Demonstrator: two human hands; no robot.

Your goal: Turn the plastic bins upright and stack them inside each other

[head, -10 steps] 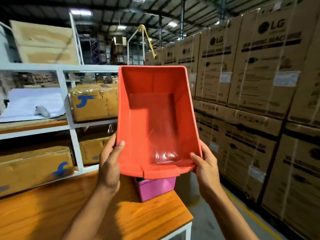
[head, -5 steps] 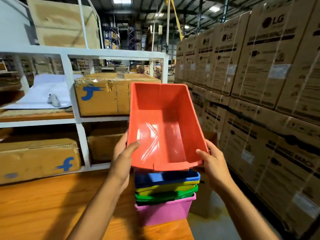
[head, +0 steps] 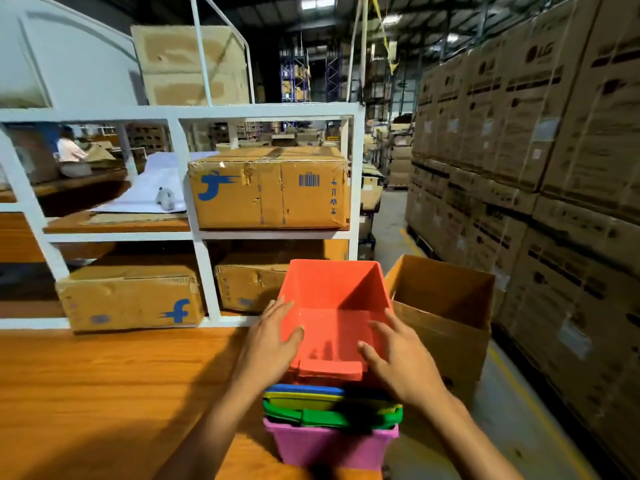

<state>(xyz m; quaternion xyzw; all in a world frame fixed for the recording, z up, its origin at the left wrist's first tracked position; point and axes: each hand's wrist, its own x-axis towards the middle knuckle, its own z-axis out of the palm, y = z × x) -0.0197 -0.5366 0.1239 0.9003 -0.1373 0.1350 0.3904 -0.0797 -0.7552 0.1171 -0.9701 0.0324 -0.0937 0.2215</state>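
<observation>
The stacked cartons (head: 540, 109) on the right carry a black LG logo; the print beneath it is too blurred to read. The upper shelf box (head: 270, 188) bears a blue "f" mark (with speed streaks) and a barcode. The lower shelf box (head: 131, 299) shows the same blue "f".

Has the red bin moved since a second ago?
Yes. Against the pink bin, the red bin has come down: from tilted above it to upright, nested in the blue bin.
</observation>
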